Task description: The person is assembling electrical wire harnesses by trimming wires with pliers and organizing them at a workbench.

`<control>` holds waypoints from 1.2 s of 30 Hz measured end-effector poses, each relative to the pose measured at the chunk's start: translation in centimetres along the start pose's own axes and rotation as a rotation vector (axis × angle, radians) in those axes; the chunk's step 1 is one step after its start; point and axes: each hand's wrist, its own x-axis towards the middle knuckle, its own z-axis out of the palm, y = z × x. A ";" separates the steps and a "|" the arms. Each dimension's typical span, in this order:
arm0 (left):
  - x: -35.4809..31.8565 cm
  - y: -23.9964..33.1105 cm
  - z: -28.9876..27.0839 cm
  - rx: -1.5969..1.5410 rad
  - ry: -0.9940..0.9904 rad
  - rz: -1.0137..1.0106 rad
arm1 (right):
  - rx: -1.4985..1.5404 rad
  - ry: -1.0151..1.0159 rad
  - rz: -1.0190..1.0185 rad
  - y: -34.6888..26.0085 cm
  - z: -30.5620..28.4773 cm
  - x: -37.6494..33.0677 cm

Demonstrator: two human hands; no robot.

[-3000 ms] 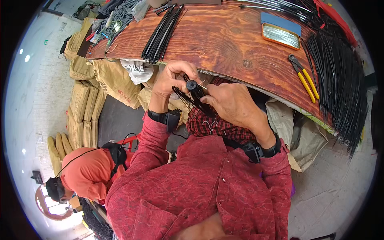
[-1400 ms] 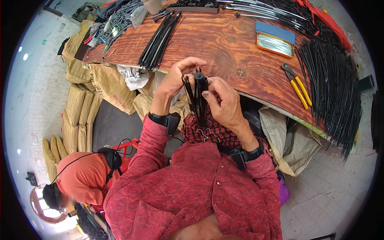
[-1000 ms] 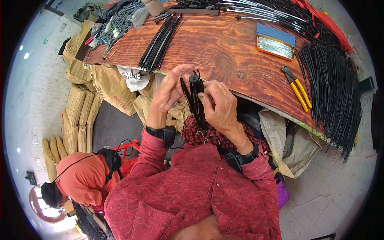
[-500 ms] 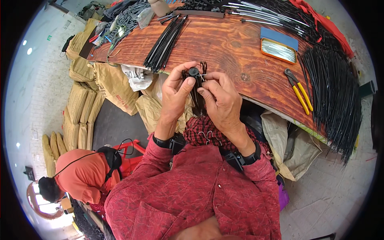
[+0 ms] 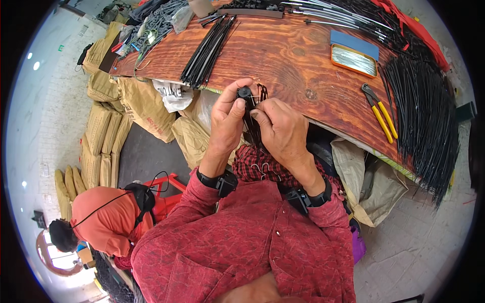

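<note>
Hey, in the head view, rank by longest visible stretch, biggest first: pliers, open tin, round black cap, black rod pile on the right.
1. Black rod pile
2. Pliers
3. Open tin
4. Black cap, clearly smallest
Apparent size only; true sizes may differ.

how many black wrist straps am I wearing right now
2: one black strap with a boxy black device below the left hand, and a second black strap with a boxy device below the right hand.
</note>
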 end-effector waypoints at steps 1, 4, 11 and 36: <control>-0.3 -0.5 -0.2 -0.002 0.005 -0.016 | -0.006 -0.024 0.015 0.1 -0.1 -0.1; -0.7 -1.1 -0.7 -0.021 -0.005 -0.026 | 0.096 -0.098 0.119 1.0 0.4 -0.5; -0.8 -1.4 -0.4 0.027 -0.019 0.000 | -0.015 -0.049 0.099 0.3 0.3 -0.6; 0.0 -2.3 0.2 -0.132 -0.050 -0.161 | 0.257 -0.039 0.152 0.4 -3.0 -0.8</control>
